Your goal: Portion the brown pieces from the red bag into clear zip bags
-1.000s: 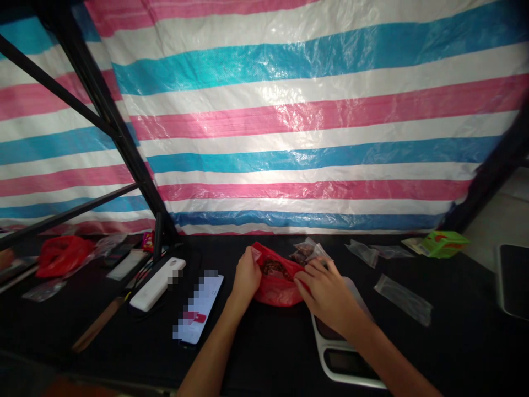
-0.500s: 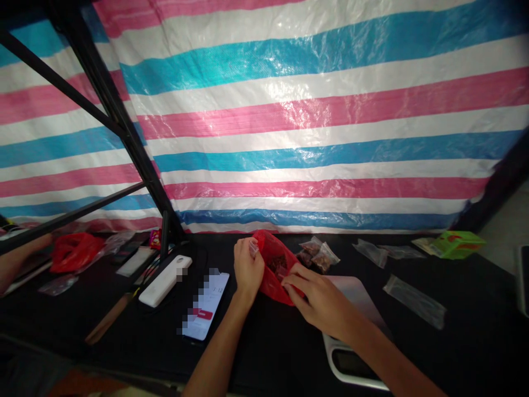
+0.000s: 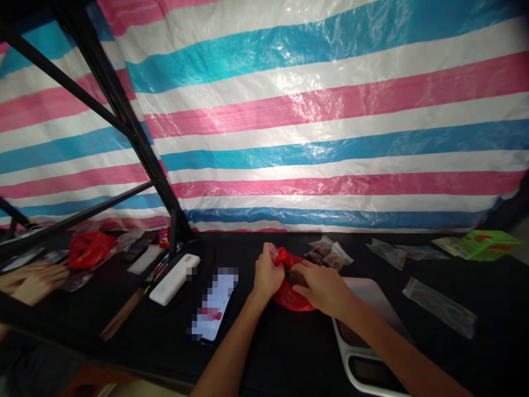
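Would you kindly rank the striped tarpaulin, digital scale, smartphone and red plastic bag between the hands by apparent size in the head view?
1. Striped tarpaulin
2. Digital scale, partly hidden
3. Smartphone and held red plastic bag: unsure, bag partly covered

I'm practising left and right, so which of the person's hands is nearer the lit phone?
The left. The left hand grips the red bag, to the right of the phone; the right hand is farther right, at the bag's opening.

The right hand (image 3: 324, 285) covers most of what the bag (image 3: 291, 301) holds, too blurred to identify. Its forearm (image 3: 384, 333) hides part of the scale (image 3: 366, 289). Pixelation masks the phone (image 3: 215, 303). The left edge crops a co-worker's arms (image 3: 9, 280).
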{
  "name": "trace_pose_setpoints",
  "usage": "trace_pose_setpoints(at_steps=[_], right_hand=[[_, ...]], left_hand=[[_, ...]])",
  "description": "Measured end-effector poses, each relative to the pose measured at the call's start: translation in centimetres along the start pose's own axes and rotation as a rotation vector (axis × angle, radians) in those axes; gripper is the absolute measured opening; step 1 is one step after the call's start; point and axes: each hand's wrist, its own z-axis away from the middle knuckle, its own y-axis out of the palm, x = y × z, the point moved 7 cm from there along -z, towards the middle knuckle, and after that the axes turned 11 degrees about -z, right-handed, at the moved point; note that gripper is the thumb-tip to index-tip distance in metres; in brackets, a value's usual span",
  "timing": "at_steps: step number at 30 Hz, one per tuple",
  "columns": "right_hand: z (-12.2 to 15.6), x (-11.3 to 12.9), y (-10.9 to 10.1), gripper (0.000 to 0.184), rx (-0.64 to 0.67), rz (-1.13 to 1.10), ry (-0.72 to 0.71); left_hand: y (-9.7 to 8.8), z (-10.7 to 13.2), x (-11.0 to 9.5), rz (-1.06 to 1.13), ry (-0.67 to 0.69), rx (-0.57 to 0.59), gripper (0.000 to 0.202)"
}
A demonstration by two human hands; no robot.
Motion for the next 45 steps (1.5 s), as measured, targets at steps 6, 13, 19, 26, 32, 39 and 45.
trace_pose_setpoints(at_steps=[6,13,19,26,32,39,45], right_hand=[[0.8,-1.4,-0.9,0.043,0.04,-0.069,-0.026],[0.7,-0.4,-2.9,0.039,-0.037,0.2,0.069],[0.7,-0.6,-1.9,0.043,-0.064,0.285,0.091],[0.7,-0.8,-2.3,0.047,-0.123,0.295,0.12],[0.7,-1.0,-2.3,0.05,-0.171,0.311,0.131],[0.3,-1.8,-1.6,0.05,-0.142,0.239,0.166],[0.4,-1.9,-1.3,0.036,-0.117,0.188,0.153]], left_hand=[[-1.7,-0.1,-1.6,0.179,0.199,-0.151,0.035],[-3.7,0.4,-1.7,0.123,0.297,-0.393,0.032],[-3.9,0.8,-1.1,0.067,0.344,-0.482,0.036],[-4.7,1.8,-1.3,0.051,0.58,-0.698,0.043],[-4.2,1.2,-0.3,0.018,0.345,-0.606,0.045],[-3.2,-0.1,1.7,-0.212,-0.251,-0.178,0.041],[1.4,0.5,1.7,0.269,-0.341,0.157,0.039]])
